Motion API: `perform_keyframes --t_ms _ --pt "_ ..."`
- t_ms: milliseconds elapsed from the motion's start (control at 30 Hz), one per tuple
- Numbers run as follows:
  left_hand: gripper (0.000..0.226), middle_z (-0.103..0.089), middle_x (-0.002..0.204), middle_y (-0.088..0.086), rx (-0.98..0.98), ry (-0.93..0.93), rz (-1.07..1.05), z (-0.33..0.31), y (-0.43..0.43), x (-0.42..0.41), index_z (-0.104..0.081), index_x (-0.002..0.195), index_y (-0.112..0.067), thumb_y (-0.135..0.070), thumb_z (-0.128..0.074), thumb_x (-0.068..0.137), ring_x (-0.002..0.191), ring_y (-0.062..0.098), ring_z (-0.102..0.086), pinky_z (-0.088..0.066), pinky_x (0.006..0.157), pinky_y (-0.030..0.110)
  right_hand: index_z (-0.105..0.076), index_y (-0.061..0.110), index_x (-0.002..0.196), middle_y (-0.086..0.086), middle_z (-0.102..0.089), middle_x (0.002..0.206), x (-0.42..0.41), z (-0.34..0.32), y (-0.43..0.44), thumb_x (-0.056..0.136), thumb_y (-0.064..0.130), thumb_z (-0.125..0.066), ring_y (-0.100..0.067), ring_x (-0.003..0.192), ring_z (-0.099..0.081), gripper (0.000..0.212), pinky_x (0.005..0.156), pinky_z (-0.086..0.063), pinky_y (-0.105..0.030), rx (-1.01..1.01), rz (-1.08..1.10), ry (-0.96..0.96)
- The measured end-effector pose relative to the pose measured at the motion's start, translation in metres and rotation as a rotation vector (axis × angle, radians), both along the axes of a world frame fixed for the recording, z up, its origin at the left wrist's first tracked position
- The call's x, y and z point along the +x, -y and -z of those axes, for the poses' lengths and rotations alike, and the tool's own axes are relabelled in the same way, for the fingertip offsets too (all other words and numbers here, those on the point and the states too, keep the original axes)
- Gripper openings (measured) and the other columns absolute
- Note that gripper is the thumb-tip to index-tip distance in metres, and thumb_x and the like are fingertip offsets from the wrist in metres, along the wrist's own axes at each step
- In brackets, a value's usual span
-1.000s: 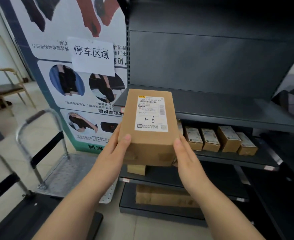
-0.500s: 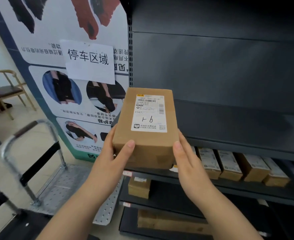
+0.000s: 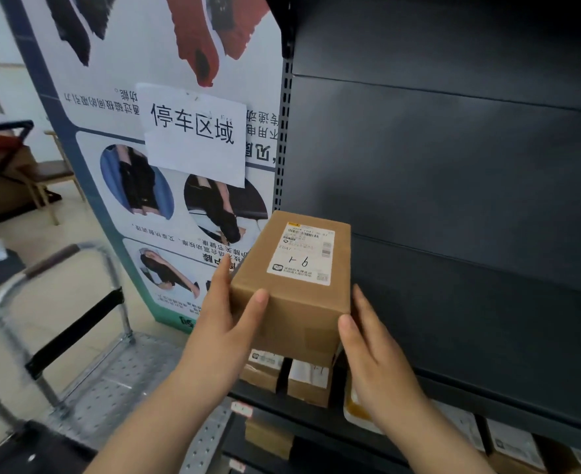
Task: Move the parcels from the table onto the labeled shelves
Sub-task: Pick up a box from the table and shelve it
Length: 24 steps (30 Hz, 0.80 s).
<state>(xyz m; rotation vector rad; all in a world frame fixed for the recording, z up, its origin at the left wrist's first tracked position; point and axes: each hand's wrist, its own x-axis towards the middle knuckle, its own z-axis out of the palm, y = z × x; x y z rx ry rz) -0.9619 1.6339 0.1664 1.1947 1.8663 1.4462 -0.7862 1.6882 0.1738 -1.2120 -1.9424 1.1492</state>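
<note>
Item: parcel (image 3: 292,285), marked 9-1, label up, likely for matching to shelf (image 3: 470,319). Clasped at both sides by left grip (image 3: 227,313) and right grip (image 3: 374,350), steadied at shelf's left end.

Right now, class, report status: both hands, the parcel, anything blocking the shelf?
Holding the parcel at its sides: left hand, right hand. It's at the left end of the shelf, label up. Nothing visible blocks that shelf.
</note>
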Motion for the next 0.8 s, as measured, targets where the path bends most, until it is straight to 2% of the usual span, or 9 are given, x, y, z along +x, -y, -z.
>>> perform_keyframes --t_ms 67,133,200,300,367,433,500,667,800 --pt "0.072 -0.012 0.154 -0.019 0.050 -0.404 -0.067 -0.001 0.002 -0.002 0.006 0.145 -0.051 -0.068 -0.034 0.088 0.139 -0.002 -0.014 -0.017 0.112 0.025 0.004 0.061 0.138 0.037 0.003 0.151 0.000 -0.007 0.002 0.075 0.076 -0.016 0.016 0.136 -0.001 0.068 0.113 -0.010 -0.019 0.138 0.014 0.123" --pt "0.064 -0.013 0.159 -0.009 0.142 -0.785 -0.086 0.004 0.001 -0.008 -0.002 0.149 -0.044 -0.059 -0.030 0.093 0.146 0.008 -0.009 -0.013 0.118 0.033 0.015 0.067 0.129 0.041 0.021 0.146 -0.004 -0.014 0.007 0.080 0.079 -0.007 0.016 0.136 0.017 0.055 0.113 0.000 -0.021 0.322 -0.024 0.266" --pt "0.061 -0.025 0.157 -0.001 0.175 -0.930 -0.010 0.006 -0.003 -0.012 -0.020 0.151 -0.032 -0.052 -0.032 0.095 0.147 0.016 -0.015 -0.013 0.118 0.041 0.012 0.059 0.139 0.031 0.012 0.154 -0.009 -0.014 0.008 0.084 0.076 -0.007 0.007 0.142 0.012 0.061 0.113 -0.004 -0.024 0.581 -0.031 0.352" --pt "0.054 -0.038 0.151 0.003 0.209 -1.006 0.068 0.010 -0.015 -0.017 -0.035 0.146 -0.027 -0.050 -0.027 0.098 0.144 0.022 -0.026 -0.020 0.114 0.047 -0.020 0.028 0.150 0.004 -0.025 0.157 -0.023 -0.007 0.002 0.098 0.058 -0.014 -0.014 0.145 -0.013 0.060 0.115 -0.024 -0.031 0.800 0.025 0.492" --pt "0.051 -0.044 0.147 0.004 0.190 -1.047 0.100 0.012 -0.026 -0.022 -0.038 0.144 -0.026 -0.049 -0.026 0.099 0.142 0.024 -0.030 -0.022 0.113 0.047 -0.028 0.024 0.147 0.002 -0.033 0.153 -0.033 -0.003 -0.003 0.099 0.056 -0.014 -0.016 0.144 -0.018 0.059 0.113 -0.022 -0.033 0.799 0.065 0.587" --pt "0.050 -0.045 0.145 0.003 0.157 -1.066 0.127 0.012 -0.037 -0.028 -0.036 0.142 -0.028 -0.049 -0.028 0.097 0.141 0.023 -0.030 -0.018 0.114 0.044 -0.034 0.026 0.144 0.003 -0.040 0.150 -0.042 0.002 -0.010 0.099 0.056 -0.013 -0.015 0.141 -0.023 0.058 0.112 -0.031 -0.032 0.799 0.123 0.659" --pt "0.050 -0.047 0.144 0.002 0.144 -1.077 0.160 0.012 -0.049 -0.037 -0.036 0.142 -0.029 -0.050 -0.026 0.098 0.140 0.021 -0.029 -0.017 0.115 0.042 -0.036 0.028 0.142 0.005 -0.042 0.148 -0.048 0.006 -0.017 0.098 0.056 -0.014 -0.015 0.140 -0.025 0.057 0.105 -0.029 -0.036 0.783 0.154 0.688" --pt "0.051 -0.046 0.144 0.000 0.154 -1.060 0.236 0.012 -0.081 -0.055 -0.041 0.141 -0.028 -0.047 -0.035 0.095 0.137 0.020 -0.032 -0.017 0.115 0.043 -0.030 0.029 0.144 0.006 -0.042 0.146 -0.065 0.009 -0.045 0.092 0.052 -0.031 -0.016 0.142 -0.024 0.056 0.108 -0.027 -0.038 0.773 0.177 0.662" --pt "0.051 -0.046 0.145 0.001 0.162 -1.075 0.278 0.012 -0.099 -0.066 -0.041 0.142 -0.026 -0.047 -0.034 0.095 0.137 0.022 -0.034 -0.018 0.114 0.044 -0.031 0.029 0.143 0.007 -0.040 0.146 -0.075 0.011 -0.063 0.091 0.048 -0.034 -0.014 0.143 -0.020 0.055 0.110 -0.026 -0.038 0.746 0.202 0.633"
